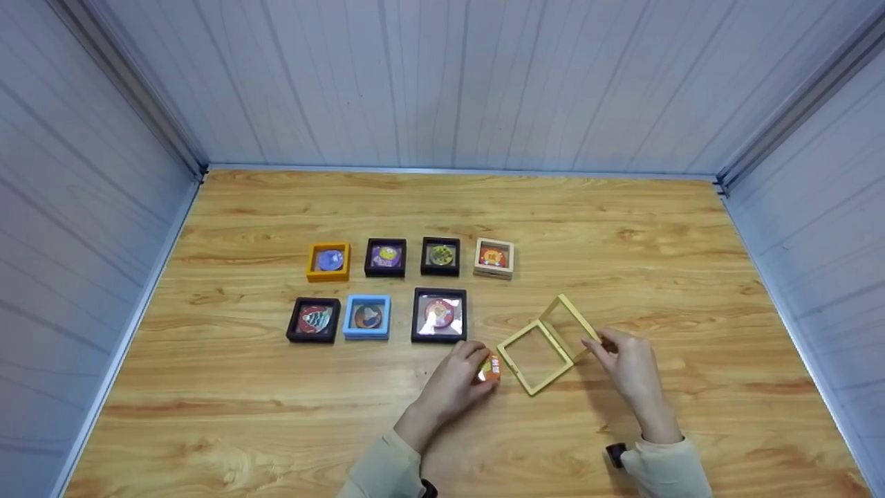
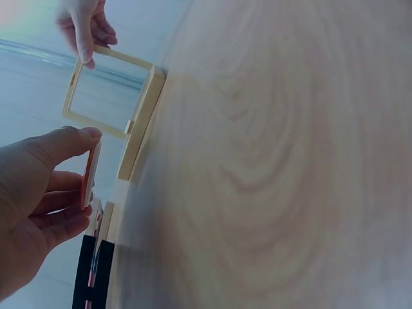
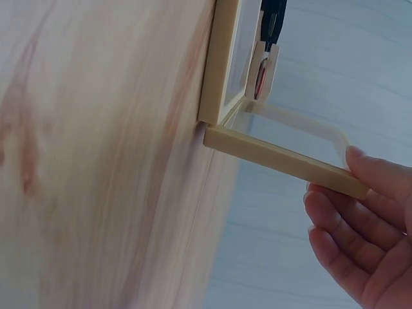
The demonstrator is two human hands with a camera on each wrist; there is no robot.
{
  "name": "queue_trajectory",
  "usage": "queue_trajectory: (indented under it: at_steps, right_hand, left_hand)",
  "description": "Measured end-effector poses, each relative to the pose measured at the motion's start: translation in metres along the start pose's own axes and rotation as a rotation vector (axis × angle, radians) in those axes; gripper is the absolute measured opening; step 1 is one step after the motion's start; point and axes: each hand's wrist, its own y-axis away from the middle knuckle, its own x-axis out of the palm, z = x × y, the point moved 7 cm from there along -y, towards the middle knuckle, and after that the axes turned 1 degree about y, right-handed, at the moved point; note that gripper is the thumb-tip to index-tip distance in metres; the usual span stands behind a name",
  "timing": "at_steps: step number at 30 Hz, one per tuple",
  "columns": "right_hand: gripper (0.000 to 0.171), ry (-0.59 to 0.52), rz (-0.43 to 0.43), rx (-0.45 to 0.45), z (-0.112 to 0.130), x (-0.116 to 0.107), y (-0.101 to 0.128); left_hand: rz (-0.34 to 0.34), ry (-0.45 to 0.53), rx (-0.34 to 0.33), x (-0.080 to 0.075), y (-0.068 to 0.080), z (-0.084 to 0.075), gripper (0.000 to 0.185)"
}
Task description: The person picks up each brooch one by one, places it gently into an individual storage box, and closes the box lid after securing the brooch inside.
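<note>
A round orange badge [image 1: 489, 367] with white and yellow marks is pinched at its edges by my left hand [image 1: 453, 379]. In the left wrist view the badge [image 2: 91, 174] stands on edge between thumb and fingers. Just right of it a yellow hinged display frame [image 1: 532, 360] lies spread, one half flat on the table and the other raised. My right hand [image 1: 628, 363] pinches the raised half's outer edge between thumb and fingers. The right wrist view shows this raised half [image 3: 283, 161] standing out from the flat half. Clear film spans the frame, with no badge in it.
Beyond the hands, framed round badges stand in two rows: orange [image 1: 329, 261], light blue [image 1: 367, 317], cream [image 1: 494, 259] and several black frames, the largest black one [image 1: 440, 315] nearest my left hand. Pale panel walls [image 1: 442, 83] enclose the wooden table [image 1: 276, 429] on three sides.
</note>
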Motion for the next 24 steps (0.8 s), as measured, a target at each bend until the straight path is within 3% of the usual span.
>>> queue_trajectory:
  at_steps: [13,24]
  right_hand:
    - [0.017,-0.011,0.029,0.049,0.003,0.003,0.005]
    - [0.015,-0.008,-0.002,0.038,0.003,0.001,0.005]
  left_hand:
    - [-0.052,-0.011,0.031,-0.006,-0.005,0.0,0.036]
    - [-0.031,-0.039,0.076,0.012,-0.028,-0.015,0.039]
